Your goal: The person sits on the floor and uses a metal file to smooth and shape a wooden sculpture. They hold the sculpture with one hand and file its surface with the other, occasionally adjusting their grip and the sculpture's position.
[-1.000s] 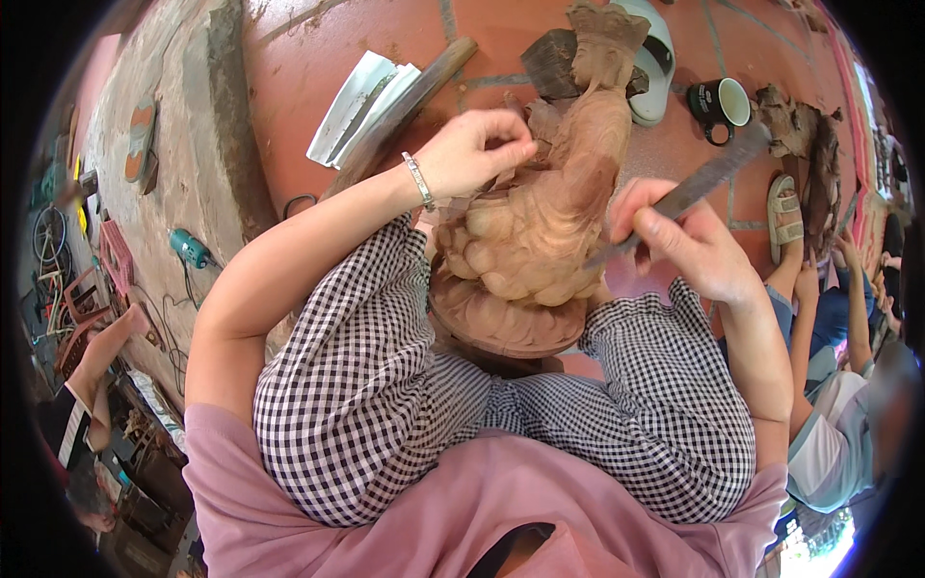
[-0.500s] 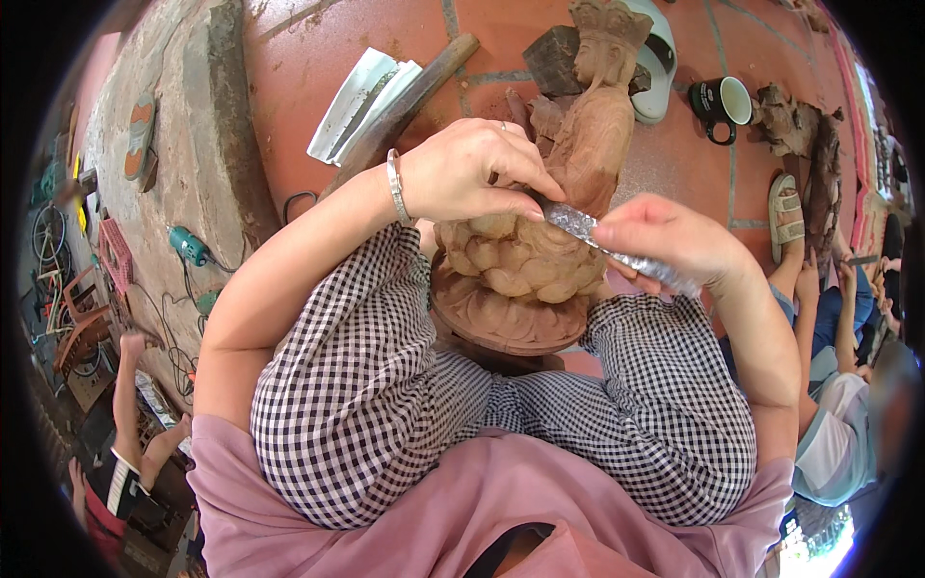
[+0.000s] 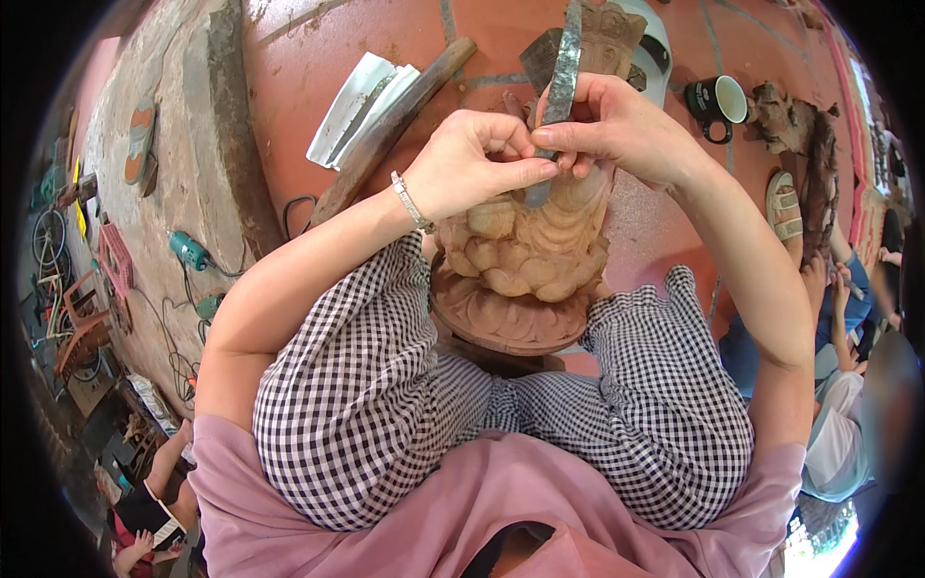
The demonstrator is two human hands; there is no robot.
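Note:
My right hand (image 3: 612, 130) grips a narrow flat blade with a shiny, mottled grey wrapping (image 3: 568, 60), which stands nearly upright in the picture. My left hand (image 3: 477, 159), with a bracelet at the wrist, is closed, its thumb and fingertips pinching the same blade near its dark lower end. Both hands are over a carved wooden statue (image 3: 520, 255) between my knees. Its rounded, petal-like base faces me and its crowned head (image 3: 612, 39) points away; the hands and blade hide much of its middle. Whether the blade touches the wood, I cannot tell.
A wooden stick (image 3: 395, 125) and a white trough-like piece (image 3: 352, 106) lie at the left on the tiles. Beyond the statue are a dark block (image 3: 540, 58) and a white sandal (image 3: 655, 58). A dark mug (image 3: 715, 104) stands at the right. Other people sit at both sides.
My right hand has moved up and left, turning the blade from slanting toward the lower right to nearly upright. My left hand has drawn slightly back toward the left and lower.

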